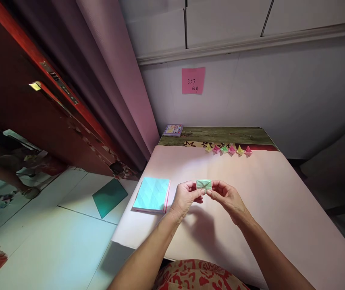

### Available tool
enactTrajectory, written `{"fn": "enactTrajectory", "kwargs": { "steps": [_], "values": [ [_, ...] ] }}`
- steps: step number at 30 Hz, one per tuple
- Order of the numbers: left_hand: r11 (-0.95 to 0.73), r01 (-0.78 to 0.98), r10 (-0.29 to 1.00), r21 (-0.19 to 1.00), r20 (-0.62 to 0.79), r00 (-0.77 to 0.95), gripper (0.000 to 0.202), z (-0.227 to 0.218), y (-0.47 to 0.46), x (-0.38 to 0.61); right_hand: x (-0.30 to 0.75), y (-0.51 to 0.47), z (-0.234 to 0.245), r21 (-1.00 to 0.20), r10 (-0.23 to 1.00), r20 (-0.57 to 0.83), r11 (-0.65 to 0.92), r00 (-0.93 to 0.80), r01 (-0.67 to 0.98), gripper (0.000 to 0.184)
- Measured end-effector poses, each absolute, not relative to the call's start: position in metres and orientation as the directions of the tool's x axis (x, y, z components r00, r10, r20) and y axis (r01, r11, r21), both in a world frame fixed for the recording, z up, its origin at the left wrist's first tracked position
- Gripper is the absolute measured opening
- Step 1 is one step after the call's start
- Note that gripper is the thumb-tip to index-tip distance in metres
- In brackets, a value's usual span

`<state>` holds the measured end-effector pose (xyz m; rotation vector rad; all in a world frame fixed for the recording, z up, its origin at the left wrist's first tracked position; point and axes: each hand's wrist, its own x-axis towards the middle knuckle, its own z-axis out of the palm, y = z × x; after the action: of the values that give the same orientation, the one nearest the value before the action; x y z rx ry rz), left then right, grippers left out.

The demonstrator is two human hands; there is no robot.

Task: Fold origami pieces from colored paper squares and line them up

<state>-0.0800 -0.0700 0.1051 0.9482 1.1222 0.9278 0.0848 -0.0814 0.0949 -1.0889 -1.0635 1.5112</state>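
Observation:
Between my two hands, raised above the table, is a small piece of folded green paper (204, 184) with crease lines crossing on its face. My left hand (187, 196) pinches its left side, the thumb along the lower edge. On the opposite side my right hand (228, 197) pinches it the same way, thumb tip at the bottom edge. Left of my left hand lies a stack of square paper (152, 194), light blue on top with pink edges below. Farther back stands a row of several small folded paper shapes (231, 150) in yellow, pink and green.
A pale pink sheet covers the table (281, 209). At its back left corner sits a small patterned stack (173, 129). A pink note (193, 81) sticks to the wall. A dark green sheet (110, 197) lies on the tiled floor; another person's leg (3, 173) shows far left.

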Motion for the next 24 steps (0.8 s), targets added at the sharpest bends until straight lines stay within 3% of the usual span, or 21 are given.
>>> {"fn": "enactTrajectory", "kwargs": {
  "steps": [4, 9, 13, 17, 21, 24],
  "values": [
    [0.291, -0.007, 0.92, 0.957, -0.278, 0.275, 0.026, 0.107, -0.067, -0.087, 0.089, -0.077, 0.094, -0.984, 0.982, -0.134, -0.147, -0.133, -0.098, 0.036],
    [0.393, -0.077, 0.889, 0.916, -0.357, 0.286, 0.042, 0.104, -0.066, -0.086, 0.084, -0.078, 0.081, -0.981, 0.987, -0.148, -0.139, 0.058, -0.139, 0.036],
    [0.386, -0.106, 0.909, 0.916, -0.358, 0.216, 0.045, 0.098, -0.065, -0.082, 0.08, -0.083, 0.073, -0.979, 0.984, -0.144, -0.126, 0.108, -0.158, 0.036],
    [0.302, 0.01, 0.926, 0.953, -0.296, 0.234, 0.035, 0.095, -0.06, -0.087, 0.086, -0.083, 0.073, -0.972, 0.982, -0.187, -0.185, 0.003, -0.144, 0.037],
    [0.223, 0.255, 0.861, 0.941, -0.313, 0.402, 0.024, 0.096, -0.049, -0.097, 0.096, -0.078, 0.072, -0.98, 0.958, -0.192, -0.199, -0.213, -0.016, 0.037],
    [0.14, 0.371, 0.825, 0.918, -0.315, 0.469, 0.017, 0.092, -0.04, -0.098, 0.099, -0.073, 0.062, -0.982, 0.956, -0.177, -0.155, -0.235, 0.109, 0.033]
  ]
}}
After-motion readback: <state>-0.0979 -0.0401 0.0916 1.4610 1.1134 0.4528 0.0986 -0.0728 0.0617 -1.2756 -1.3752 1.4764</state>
